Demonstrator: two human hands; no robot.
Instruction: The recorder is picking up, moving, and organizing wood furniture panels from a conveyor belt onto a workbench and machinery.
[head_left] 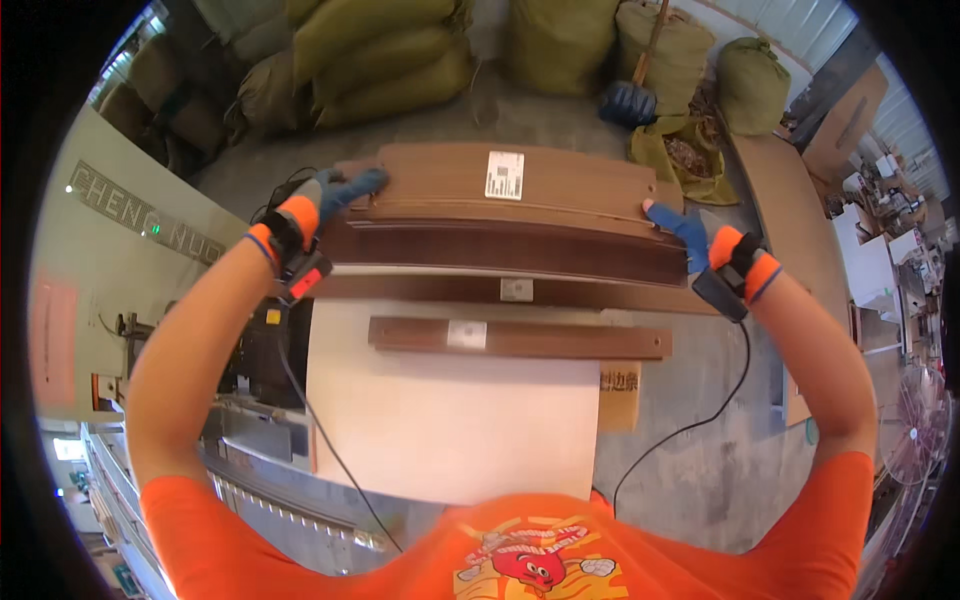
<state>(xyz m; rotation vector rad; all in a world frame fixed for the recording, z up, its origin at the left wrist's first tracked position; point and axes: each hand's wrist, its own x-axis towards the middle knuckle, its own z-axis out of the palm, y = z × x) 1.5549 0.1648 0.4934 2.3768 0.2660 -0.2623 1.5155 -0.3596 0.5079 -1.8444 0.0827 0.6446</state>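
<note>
Here a stack of brown wooden boards (500, 190) is held at both ends, lifted above a pale worktable (450, 420). The left hand (335, 195), in a blue and orange glove, is clamped on the stack's left end, fingers curled over the top edge. The right hand (700, 240), gloved alike, is pressed against the right end, fingers together along the board edge. A white label (504, 174) is seen on the topmost board. Below the stack, a single dark strip of wood (520, 338) is laid across the table's far part, apart from the hands. Green sacks (390, 60) are piled on the floor beyond. A black cable (690, 425) is run from the right wrist downward.
</note>
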